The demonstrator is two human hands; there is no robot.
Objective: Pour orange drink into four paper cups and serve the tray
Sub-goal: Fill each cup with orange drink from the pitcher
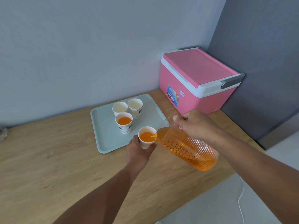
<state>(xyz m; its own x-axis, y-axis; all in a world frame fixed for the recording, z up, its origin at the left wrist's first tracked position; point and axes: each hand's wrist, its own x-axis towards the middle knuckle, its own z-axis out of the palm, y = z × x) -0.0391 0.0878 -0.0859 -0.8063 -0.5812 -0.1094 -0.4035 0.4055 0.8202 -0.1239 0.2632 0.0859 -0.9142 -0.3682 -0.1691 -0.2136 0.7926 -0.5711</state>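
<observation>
Two cups are still empty on the tray (103, 139). Your left hand (139, 151) grips a thin, crushable cup (146, 137) low over the tray edge; hold it gently. Your right hand (192, 125) grasps the heavy, sloshing jug (187, 147) at the rim.

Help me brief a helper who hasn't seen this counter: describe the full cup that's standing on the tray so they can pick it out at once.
On the wooden counter, left of the pink cooler, lies a pale green tray with three paper cups standing on it. The filled cup stands nearest the person, in front of two empty cups. It alone of the three holds orange drink.
</observation>
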